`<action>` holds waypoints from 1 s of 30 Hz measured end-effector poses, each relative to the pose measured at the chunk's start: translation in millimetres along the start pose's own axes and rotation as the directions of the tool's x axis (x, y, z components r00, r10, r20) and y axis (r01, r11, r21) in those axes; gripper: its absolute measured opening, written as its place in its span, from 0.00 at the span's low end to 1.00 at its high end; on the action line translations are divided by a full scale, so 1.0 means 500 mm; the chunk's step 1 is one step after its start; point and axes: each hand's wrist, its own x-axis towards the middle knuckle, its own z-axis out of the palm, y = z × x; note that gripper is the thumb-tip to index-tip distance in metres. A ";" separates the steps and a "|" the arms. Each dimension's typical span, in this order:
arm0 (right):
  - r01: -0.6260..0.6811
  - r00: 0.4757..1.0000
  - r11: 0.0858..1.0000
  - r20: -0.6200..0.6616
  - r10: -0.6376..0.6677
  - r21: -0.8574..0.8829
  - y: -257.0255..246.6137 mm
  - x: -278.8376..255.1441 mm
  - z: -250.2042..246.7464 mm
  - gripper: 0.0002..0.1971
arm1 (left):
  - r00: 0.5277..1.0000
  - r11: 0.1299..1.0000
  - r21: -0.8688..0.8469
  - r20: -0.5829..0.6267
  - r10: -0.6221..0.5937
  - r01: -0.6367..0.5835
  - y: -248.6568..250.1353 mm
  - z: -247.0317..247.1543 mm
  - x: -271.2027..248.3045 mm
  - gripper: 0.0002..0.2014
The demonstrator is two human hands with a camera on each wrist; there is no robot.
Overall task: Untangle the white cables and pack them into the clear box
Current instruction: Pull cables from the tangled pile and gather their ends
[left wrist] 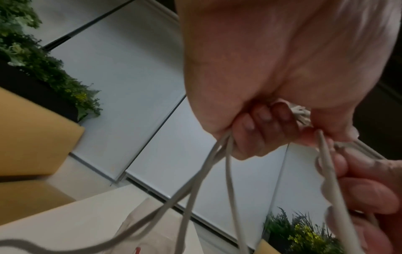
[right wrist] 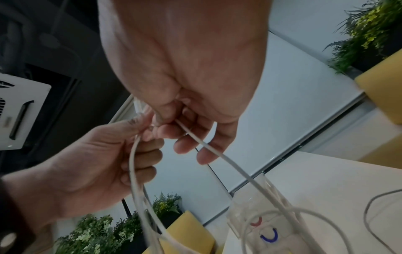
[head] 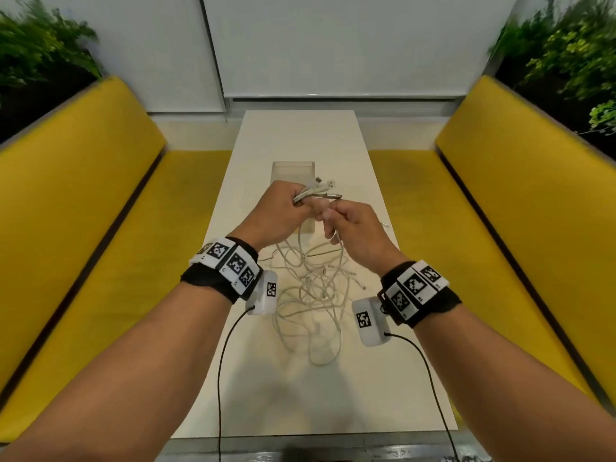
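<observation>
Here, closest to you on the white table (head: 400, 378), lies the loose tangle of white cables (head: 313, 295), sprawled in overlapping loops on the near side of the clear box (head: 293, 170). Several strands rise from that heap up to your hands, which you hold side by side above the table, between the tangle and the box.

Your left hand (head: 283, 208) has its fingers curled round a small bundle of cable ends; the plugs (head: 328, 190) stick out past your knuckles toward the box. In the left wrist view the strands hang down from under your curled fingers (left wrist: 256, 130).

Your right hand (head: 356, 228) is touching the left one, just beside it. Its thumb and forefinger pinch a single cable, as the right wrist view shows (right wrist: 189, 135), while the other fingers are loosely bent below the pinch. That strand runs down toward the box.

Beyond your hands the clear box stands upright on the table, open at the top, partly hidden by them. Yellow benches (head: 100, 195) flank the table on both sides.
</observation>
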 end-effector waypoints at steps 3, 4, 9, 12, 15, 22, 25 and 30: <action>-0.037 0.999 0.998 -0.023 0.038 0.049 0.031 0.002 0.005 0.12 | 0.996 1.000 -0.018 -0.085 0.018 -0.019 0.014 -0.003 0.007 0.21; -0.051 0.999 0.998 -0.016 0.051 0.040 0.047 -0.002 0.006 0.13 | 0.987 0.998 -0.067 -0.158 0.005 -0.016 0.022 -0.009 0.010 0.21; -0.174 0.983 0.972 0.034 0.182 -0.155 0.195 -0.072 0.013 0.12 | 0.893 0.901 -0.419 -0.441 -0.092 -0.114 0.081 -0.078 0.024 0.19; -0.283 0.953 0.940 0.058 0.299 -0.190 0.274 -0.116 0.016 0.15 | 0.848 0.897 -0.412 -0.522 -0.088 -0.160 0.090 -0.103 0.027 0.19; -0.312 0.923 0.893 0.118 0.366 -0.325 0.333 -0.138 0.011 0.17 | 0.823 0.842 -0.497 -0.555 -0.122 -0.210 0.084 -0.114 0.025 0.19; -0.334 0.921 0.837 0.039 0.387 -0.434 0.307 -0.114 -0.015 0.18 | 0.814 0.902 -0.409 -0.565 -0.134 -0.135 0.057 -0.084 0.023 0.17; -0.408 0.906 0.779 -0.105 0.411 -0.477 0.274 -0.075 -0.056 0.25 | 0.797 0.857 -0.505 -0.558 -0.230 -0.106 0.044 -0.074 0.022 0.17; -0.505 0.863 0.735 -0.278 0.422 -0.453 0.240 -0.020 -0.114 0.21 | 0.784 0.774 -0.607 -0.564 -0.260 -0.181 0.042 -0.078 0.012 0.18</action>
